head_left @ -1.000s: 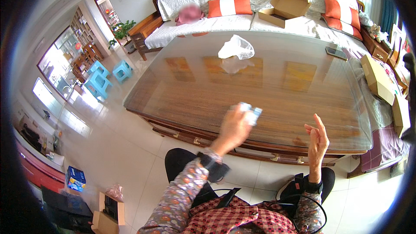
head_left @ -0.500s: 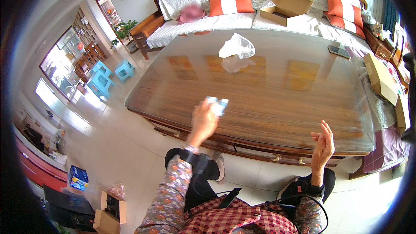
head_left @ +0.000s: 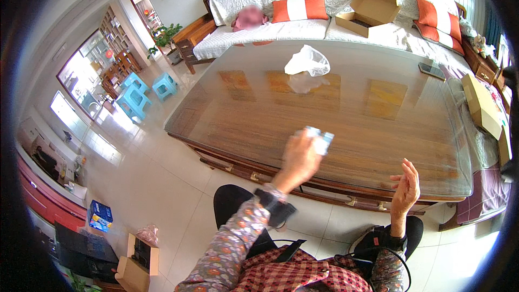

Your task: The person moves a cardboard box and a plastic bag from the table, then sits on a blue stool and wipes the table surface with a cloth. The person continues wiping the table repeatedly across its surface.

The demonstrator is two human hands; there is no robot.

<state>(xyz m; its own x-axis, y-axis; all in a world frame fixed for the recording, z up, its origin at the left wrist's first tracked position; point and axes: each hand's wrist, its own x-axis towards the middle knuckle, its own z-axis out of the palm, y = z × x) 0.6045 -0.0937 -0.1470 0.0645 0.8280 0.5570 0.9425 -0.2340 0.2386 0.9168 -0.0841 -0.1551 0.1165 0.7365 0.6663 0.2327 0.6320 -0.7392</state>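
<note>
My left hand point(head_left: 299, 158) is closed around a small white-and-blue object point(head_left: 323, 140), too blurred to tell its kind. It is over the front part of the wooden table point(head_left: 232, 130), whose top is covered with glass. Farther back on that top lies a crumpled white translucent plastic bag point(head_left: 305, 61). My right hand point(head_left: 406, 188) is raised by the table's front edge on the right, fingers stretched and slightly bent, with nothing in it.
A phone point(head_left: 432, 71) lies at the table's far right corner. Behind stands a sofa point(head_left: 227, 46) with orange-and-white cushions point(head_left: 299, 8) and an open cardboard box point(head_left: 373, 12). Blue plastic stools point(head_left: 133, 103) are on the floor at left, with a blue box point(head_left: 100, 216) nearer me.
My left hand has moved to the right over the table with the white-and-blue object in it. The right hand stays by the table's edge, and the view has shifted slightly.
</note>
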